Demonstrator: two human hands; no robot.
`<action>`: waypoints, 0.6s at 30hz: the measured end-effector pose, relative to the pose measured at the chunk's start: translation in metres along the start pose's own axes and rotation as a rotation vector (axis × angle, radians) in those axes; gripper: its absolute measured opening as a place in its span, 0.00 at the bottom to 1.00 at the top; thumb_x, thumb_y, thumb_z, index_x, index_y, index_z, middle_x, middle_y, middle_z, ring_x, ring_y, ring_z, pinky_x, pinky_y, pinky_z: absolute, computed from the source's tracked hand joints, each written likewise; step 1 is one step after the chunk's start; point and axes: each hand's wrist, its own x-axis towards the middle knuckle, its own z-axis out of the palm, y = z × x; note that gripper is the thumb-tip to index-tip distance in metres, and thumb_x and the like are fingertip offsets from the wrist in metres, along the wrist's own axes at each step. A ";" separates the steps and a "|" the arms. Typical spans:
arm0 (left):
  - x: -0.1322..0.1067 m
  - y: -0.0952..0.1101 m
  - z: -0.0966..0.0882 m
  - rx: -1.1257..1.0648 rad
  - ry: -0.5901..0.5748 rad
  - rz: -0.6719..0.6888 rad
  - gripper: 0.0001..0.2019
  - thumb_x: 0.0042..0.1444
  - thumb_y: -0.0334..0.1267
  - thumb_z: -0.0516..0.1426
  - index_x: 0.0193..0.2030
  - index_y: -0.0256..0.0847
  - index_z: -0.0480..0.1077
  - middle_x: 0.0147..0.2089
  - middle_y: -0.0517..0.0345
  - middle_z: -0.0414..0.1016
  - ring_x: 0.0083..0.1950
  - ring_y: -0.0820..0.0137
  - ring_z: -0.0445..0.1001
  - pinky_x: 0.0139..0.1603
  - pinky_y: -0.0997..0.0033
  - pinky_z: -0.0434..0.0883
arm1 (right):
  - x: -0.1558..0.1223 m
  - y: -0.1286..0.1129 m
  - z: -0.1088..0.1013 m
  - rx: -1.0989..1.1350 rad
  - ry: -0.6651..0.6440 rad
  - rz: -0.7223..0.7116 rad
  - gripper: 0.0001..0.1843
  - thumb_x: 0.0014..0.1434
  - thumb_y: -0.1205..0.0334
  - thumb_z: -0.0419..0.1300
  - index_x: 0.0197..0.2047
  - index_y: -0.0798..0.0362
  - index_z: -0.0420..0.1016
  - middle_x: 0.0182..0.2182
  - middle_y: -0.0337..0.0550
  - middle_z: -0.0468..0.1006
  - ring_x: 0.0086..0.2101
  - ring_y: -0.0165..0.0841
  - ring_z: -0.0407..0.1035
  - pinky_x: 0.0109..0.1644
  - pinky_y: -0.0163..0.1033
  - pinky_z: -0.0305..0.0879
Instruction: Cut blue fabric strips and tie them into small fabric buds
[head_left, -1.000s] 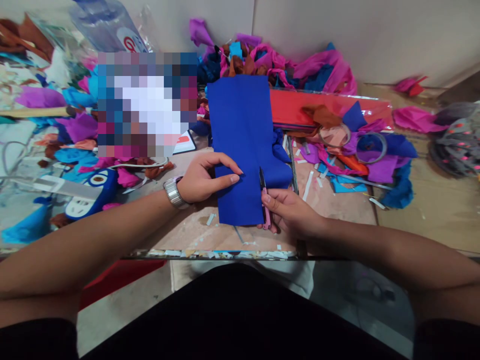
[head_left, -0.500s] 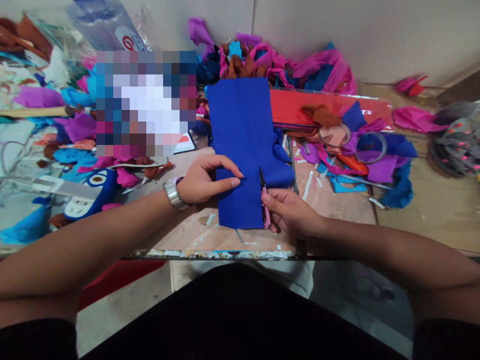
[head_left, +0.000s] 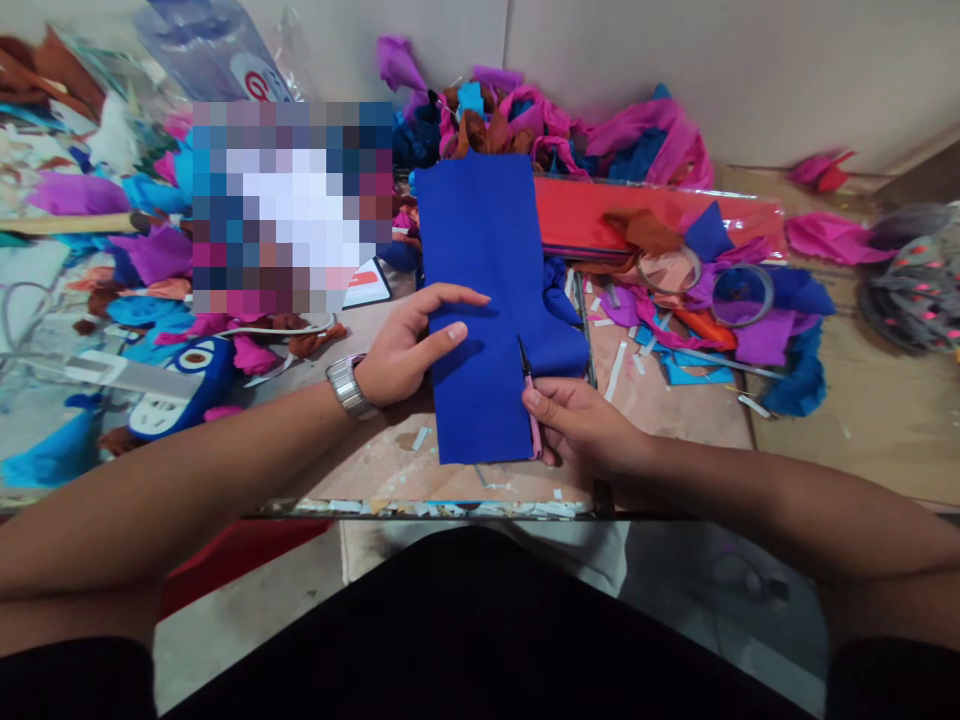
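A long blue felt sheet (head_left: 480,250) lies lengthwise on the worktop in front of me. My left hand (head_left: 409,345), with a metal watch on its wrist, rests on the sheet's left edge, fingers stretched out and a little lifted. My right hand (head_left: 581,425) is closed round small pink-handled scissors (head_left: 529,395). Their dark blades point away from me and sit in the felt near its right side, a short way up from the near edge.
A heap of pink, purple, blue and brown fabric scraps (head_left: 570,125) lies along the wall behind. A red sheet in clear wrap (head_left: 660,215) and tape rolls (head_left: 742,295) sit to the right. More scraps and a blue toy (head_left: 180,385) crowd the left.
My left hand has opened and shifted up the felt's left edge, its fingers now stretched out instead of pressing near the scissors. The sheet has slid slightly towards me. The scissors stay put.
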 end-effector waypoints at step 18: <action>0.001 0.000 0.000 0.127 -0.041 -0.061 0.13 0.61 0.51 0.70 0.44 0.45 0.85 0.44 0.53 0.87 0.42 0.63 0.83 0.46 0.63 0.78 | 0.000 -0.001 0.002 0.024 -0.002 -0.001 0.29 0.65 0.34 0.70 0.34 0.54 0.75 0.22 0.37 0.79 0.19 0.25 0.70 0.21 0.29 0.61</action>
